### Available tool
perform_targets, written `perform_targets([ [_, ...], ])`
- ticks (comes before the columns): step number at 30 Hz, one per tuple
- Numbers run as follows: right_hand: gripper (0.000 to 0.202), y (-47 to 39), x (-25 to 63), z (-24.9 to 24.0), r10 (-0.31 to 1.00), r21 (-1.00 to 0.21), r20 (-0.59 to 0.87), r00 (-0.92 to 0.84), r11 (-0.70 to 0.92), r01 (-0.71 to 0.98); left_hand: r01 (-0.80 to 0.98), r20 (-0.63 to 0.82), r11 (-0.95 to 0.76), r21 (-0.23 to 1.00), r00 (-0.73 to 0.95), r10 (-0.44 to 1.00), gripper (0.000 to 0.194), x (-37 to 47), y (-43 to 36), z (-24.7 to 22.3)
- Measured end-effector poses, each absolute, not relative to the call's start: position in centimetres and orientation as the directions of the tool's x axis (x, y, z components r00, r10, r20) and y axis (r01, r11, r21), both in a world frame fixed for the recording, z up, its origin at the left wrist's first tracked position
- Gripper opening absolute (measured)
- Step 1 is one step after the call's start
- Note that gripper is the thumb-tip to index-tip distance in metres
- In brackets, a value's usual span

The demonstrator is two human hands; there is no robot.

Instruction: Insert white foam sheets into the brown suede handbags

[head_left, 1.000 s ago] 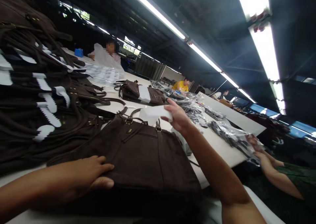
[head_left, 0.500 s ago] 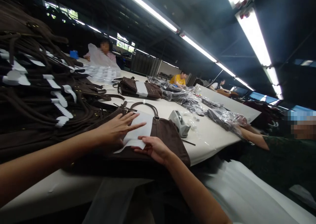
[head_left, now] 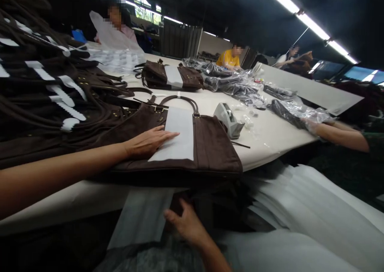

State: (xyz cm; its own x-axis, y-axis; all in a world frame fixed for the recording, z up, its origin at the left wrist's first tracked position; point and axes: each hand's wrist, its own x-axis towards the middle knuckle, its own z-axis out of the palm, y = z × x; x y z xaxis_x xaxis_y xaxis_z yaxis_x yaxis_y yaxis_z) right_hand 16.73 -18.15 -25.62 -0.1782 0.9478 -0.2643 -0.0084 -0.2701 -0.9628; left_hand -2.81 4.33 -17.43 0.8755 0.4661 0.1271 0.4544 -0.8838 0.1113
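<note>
1. Head view: left hand (head_left: 147, 142) lies flat with fingers spread, pressing the white sheet (head_left: 177, 134) on the brown bag (head_left: 210, 152) at the table (head_left: 270, 140) edge, gripping nothing.
2. Right hand (head_left: 184, 224), on the sheet half a second ago, now sits below the table, fingers curled at white sheeting (head_left: 141, 216); the left alone pins the sheet.
3. Whether the right hand grips it: cannot tell, too dark. Tape dispenser (head_left: 228, 120) beside the bag.
</note>
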Motion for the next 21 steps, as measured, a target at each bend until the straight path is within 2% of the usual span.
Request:
perform_targets([
  [2, 0.068, -17.6, 14.6, -26.8, 0.907, -0.902, -0.281, -0.314, -0.362, -0.237, 0.397, 0.136, -0.911, 0.11, 0.902, 0.409, 0.052, -2.6, 4.5, -17.6],
  [4, 0.063, -17.2, 13.9, -26.5, 0.887, -0.836, -0.298, -0.353, -0.421, -0.352, 0.342, 0.122, -0.933, 0.109, 0.927, 0.354, 0.046, -2.8, 4.7, -17.7],
  [7, 0.052, -16.7, 16.5, -24.4, 0.92, -0.865, -0.304, -0.246, -0.375, -0.334, 0.324, 0.104, -0.938, 0.12, 0.936, 0.336, 0.047, -3.6, 4.9, -17.8],
  [11, 0.041, -14.0, 21.6, -21.6, 0.965, -0.901, -0.259, -0.043, -0.257, -0.349, 0.398, 0.077, -0.906, 0.141, 0.908, 0.411, 0.05, -4.1, 5.5, -18.2],
  [15, 0.041, -9.4, 23.2, -20.1, 0.948, -0.858, -0.313, -0.054, -0.306, -0.413, 0.484, 0.035, -0.865, 0.13, 0.87, 0.492, 0.05, -3.7, 6.9, -18.0],
  [17, 0.04, -8.1, 23.3, -19.7, 0.948, -0.886, -0.301, -0.1, -0.317, -0.339, 0.498, 0.027, -0.859, 0.119, 0.863, 0.505, 0.05, -3.6, 7.5, -17.6],
  [18, 0.039, -7.9, 23.4, -19.5, 0.953, -0.921, -0.285, -0.102, -0.301, -0.247, 0.498, 0.021, -0.858, 0.122, 0.863, 0.504, 0.05, -3.6, 7.7, -17.3],
  [20, 0.038, -8.3, 23.7, -19.0, 0.976, -0.976, -0.215, -0.033, -0.213, 0.046, 0.504, 0.014, -0.848, 0.163, 0.858, 0.513, 0.049, -3.3, 7.7, -16.5],
  [21, 0.038, -8.8, 23.7, -18.8, 0.988, -0.964, -0.152, 0.024, -0.154, 0.216, 0.514, 0.004, -0.835, 0.199, 0.851, 0.525, 0.049, -3.1, 7.5, -16.0],
])
